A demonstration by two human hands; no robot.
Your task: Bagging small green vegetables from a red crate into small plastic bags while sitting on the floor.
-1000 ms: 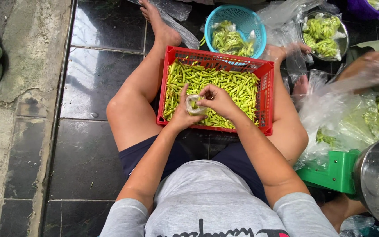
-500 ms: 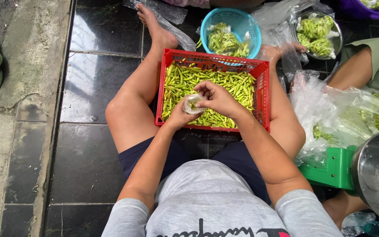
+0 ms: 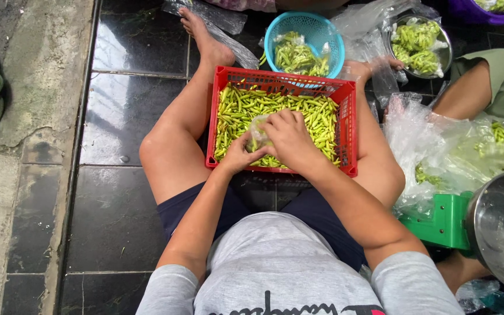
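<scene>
A: What's changed in the last second?
B: The right hand (image 3: 290, 139) has dropped from the small clear bag (image 3: 258, 133) onto the green chillies (image 3: 246, 108) in the red crate (image 3: 281, 80), fingers curled over them
A: And the bag?
B: Still pinched in the left hand (image 3: 238, 156), above the crate's near edge

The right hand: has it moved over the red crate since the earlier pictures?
Yes. The right hand has dropped from above the small clear bag onto the green chillies, knuckles now up, nearer the red crate's near rim.
</scene>
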